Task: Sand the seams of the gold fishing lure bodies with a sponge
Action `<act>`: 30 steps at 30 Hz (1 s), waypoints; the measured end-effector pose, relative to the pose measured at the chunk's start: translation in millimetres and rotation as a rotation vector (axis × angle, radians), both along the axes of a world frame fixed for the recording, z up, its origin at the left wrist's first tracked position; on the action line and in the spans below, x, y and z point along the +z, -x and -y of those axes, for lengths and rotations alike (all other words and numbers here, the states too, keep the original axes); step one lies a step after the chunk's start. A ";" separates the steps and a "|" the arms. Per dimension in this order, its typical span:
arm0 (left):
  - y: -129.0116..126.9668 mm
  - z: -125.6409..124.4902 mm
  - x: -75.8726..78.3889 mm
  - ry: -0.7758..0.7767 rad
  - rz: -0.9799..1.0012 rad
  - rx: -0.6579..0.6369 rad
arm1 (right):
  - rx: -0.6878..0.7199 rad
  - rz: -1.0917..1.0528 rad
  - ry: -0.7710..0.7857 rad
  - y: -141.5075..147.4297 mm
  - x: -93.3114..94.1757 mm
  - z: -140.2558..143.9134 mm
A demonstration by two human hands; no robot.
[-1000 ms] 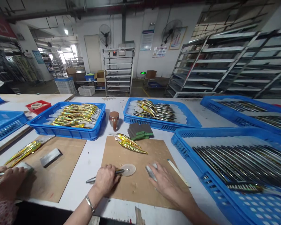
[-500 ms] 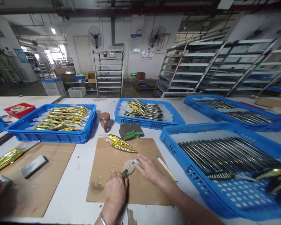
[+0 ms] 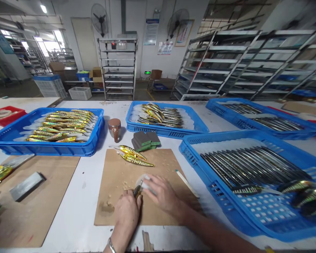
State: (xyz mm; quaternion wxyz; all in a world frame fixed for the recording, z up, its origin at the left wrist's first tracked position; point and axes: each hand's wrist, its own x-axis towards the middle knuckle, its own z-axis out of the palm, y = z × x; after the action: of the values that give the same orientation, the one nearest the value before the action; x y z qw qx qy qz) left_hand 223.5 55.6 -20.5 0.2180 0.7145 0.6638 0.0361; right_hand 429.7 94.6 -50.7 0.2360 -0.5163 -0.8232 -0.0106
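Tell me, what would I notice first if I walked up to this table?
Probably the blue trays all over the white table, the left one heaped with shiny gold fishing lures. In front, the left hand and right hand meet on a brown board, with two gold lures lying just beyond.

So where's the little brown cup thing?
The small brown cup-shaped container stands on the white table, between the blue tray of gold fish lures on the left and the stack of dark grey sanding blocks on the right.
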 end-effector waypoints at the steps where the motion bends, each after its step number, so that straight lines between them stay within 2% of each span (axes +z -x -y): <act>1: -0.3 0.1 1.3 0.008 -0.002 0.000 | 0.032 -0.008 0.006 1.7 0.8 0.6; 6: -1.0 -0.4 1.9 0.002 0.007 -0.004 | -0.090 0.026 0.003 2.7 3.7 -2.0; 10: -2.0 -0.2 -1.0 -0.015 -0.007 -0.016 | 0.033 0.027 0.010 0.8 1.8 -5.4; 14: -3.2 1.0 -1.9 0.011 -0.008 -0.025 | -0.057 0.046 -0.026 -0.5 1.7 -8.2; 18: -3.5 1.9 -4.5 -0.007 -0.002 -0.045 | 0.002 0.100 0.059 1.3 7.1 -4.1; 22: -3.6 1.1 -6.0 -0.008 0.004 -0.052 | -0.125 0.166 0.096 1.8 12.8 -4.9; 26: -3.7 -0.5 -0.6 0.034 0.013 -0.057 | -0.033 0.170 0.105 2.0 14.9 -6.2; 30: -3.4 -1.6 6.9 0.038 0.016 -0.024 | -0.090 0.191 0.100 1.5 16.2 -8.3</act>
State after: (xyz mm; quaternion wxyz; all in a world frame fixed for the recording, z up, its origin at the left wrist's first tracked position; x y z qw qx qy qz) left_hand 226.9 57.1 -13.6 0.2373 0.7179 0.6540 0.0264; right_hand 428.2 102.9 -34.4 0.1298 -0.5603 -0.8175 -0.0290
